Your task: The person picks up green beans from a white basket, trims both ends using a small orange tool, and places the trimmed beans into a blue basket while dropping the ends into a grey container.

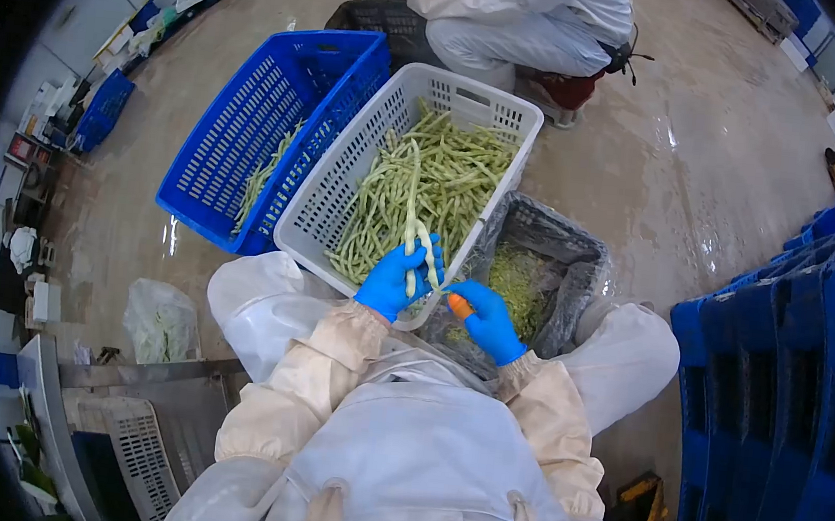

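Note:
Long pale green beans (413, 190) are in my left hand (402, 277), its blue-gloved fingers closed around their lower part. They stick up over a white crate (307, 212) holding a heap of green beans (451, 168). My right hand (488, 320), also blue-gloved, is closed in a pinch at a lower bean tip, close beside the left hand. A small orange piece (459, 306) shows at its thumb; it looks like a thumb cover, but I cannot be sure. Below the right hand, a dark lined crate (593, 267) contains small green trimmings (518, 288).
A blue crate (208, 165) with some beans stands left of the white one. Ahead sits another person (531, 20) in pale workwear and blue gloves, beside a dark crate (385, 21). Blue pallets (777, 386) stack up at right. A plastic bag (162, 321) lies at left on the wet floor.

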`<state>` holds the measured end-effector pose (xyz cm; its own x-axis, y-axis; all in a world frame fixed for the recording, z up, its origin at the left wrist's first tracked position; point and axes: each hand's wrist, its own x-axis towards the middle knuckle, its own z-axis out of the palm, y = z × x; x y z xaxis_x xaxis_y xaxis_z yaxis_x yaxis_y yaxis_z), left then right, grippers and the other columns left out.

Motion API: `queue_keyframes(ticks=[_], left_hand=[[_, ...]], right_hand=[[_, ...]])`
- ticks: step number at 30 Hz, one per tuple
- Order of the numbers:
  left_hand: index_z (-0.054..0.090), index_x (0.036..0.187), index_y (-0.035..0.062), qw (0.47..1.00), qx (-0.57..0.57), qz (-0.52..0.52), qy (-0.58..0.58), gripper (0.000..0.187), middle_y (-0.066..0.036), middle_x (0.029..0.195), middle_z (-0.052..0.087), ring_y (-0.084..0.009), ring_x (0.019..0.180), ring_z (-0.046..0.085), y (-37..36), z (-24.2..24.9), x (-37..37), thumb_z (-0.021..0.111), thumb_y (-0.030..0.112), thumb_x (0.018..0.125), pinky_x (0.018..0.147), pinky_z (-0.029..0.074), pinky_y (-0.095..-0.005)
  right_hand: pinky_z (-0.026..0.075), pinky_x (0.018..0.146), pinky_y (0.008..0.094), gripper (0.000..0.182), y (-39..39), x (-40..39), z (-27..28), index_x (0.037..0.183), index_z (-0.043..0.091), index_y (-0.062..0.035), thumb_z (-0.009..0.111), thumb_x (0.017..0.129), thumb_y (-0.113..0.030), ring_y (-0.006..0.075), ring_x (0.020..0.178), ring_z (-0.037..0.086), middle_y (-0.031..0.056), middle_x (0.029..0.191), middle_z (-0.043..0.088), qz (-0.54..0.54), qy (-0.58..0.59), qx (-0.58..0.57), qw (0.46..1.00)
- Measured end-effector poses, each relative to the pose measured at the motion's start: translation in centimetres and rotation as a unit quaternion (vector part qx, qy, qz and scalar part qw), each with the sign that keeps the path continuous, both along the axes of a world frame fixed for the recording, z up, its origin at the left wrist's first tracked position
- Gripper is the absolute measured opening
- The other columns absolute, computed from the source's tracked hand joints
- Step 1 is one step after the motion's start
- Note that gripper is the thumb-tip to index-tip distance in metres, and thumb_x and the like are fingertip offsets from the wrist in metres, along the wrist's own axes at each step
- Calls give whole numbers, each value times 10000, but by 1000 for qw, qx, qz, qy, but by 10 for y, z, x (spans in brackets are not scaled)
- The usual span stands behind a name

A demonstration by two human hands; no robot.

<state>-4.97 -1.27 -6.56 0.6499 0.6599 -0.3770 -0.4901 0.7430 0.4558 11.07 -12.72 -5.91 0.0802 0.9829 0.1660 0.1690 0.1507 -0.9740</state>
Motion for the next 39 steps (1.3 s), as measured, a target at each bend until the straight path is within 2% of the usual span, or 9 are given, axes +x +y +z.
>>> queue_keyframes(ticks=[12, 18, 22, 26, 27, 28, 30, 35, 39], left_hand=[[512, 1129, -22, 979, 102, -61, 166, 312, -71, 873, 593, -174, 685, 566, -9, 19, 0, 548, 95, 841, 614, 491, -284], [525, 1135, -6, 895, 279, -119, 327, 333, -64, 879, 603, -152, 746, 593, 2, 4, -40, 568, 107, 825, 650, 492, -265], [614, 961, 23, 707, 430, -31, 561, 243, -8, 665, 584, -108, 571, 514, 61, 31, -114, 634, 193, 787, 522, 429, -276], [571, 950, -20, 552, 510, 255, 608, 195, -128, 792, 609, -208, 637, 536, 148, 114, -197, 567, 82, 784, 605, 431, -359], [562, 974, -21, 210, 667, 308, 645, 218, -87, 721, 575, -224, 624, 524, 156, 140, -203, 570, 79, 781, 603, 429, -364], [567, 938, -1, 271, 635, 304, 657, 177, -44, 651, 527, -183, 570, 513, 162, 157, -205, 574, 105, 797, 539, 425, -331], [570, 914, 33, 656, 428, 289, 551, 155, -12, 648, 514, -121, 515, 490, 150, 158, -193, 572, 165, 833, 465, 392, -271], [569, 958, 49, 887, 284, 76, 355, 314, -2, 650, 514, -81, 496, 444, 74, 114, -92, 505, 346, 878, 436, 338, -213], [554, 943, 42, 950, 227, -50, 207, 286, -14, 697, 502, -92, 550, 452, 21, 67, -36, 555, 318, 866, 472, 357, -208]], right_hand=[[456, 645, 318, 144, 2, 8, -4, 959, 598, -29, 552, 851, -111, 197, 706, 570, 103, 796, 592, -86, -19, -18, 996], [420, 624, 264, 145, 3, 61, -6, 909, 593, -14, 484, 876, -104, 106, 646, 512, 24, 707, 567, -380, 262, 62, 885], [414, 575, 273, 154, -4, 85, -7, 899, 589, -8, 492, 872, -125, 97, 601, 483, 7, 691, 554, -488, 293, 52, 821], [444, 496, 344, 254, -11, 81, -39, 953, 590, -2, 559, 816, -213, 251, 581, 587, 121, 736, 611, -348, -224, -156, 897], [456, 505, 372, 235, -11, 70, -41, 937, 604, -26, 565, 801, -214, 282, 611, 600, 150, 743, 613, -328, -356, -205, 851], [469, 514, 401, 218, -11, 60, -40, 921, 619, -51, 570, 787, -215, 314, 641, 613, 179, 749, 614, -303, -481, -250, 784], [480, 530, 435, 199, -9, 57, -35, 913, 626, -79, 585, 765, -204, 298, 645, 619, 157, 784, 626, -322, -498, -257, 763], [497, 644, 398, 330, -12, 68, -47, 1060, 597, -76, 613, 740, -153, 267, 751, 632, 156, 937, 620, -164, -392, -158, 892], [477, 750, 312, 339, 2, 42, -26, 1130, 565, -39, 604, 797, -87, 174, 854, 606, 124, 964, 622, -140, 34, -89, 985]])
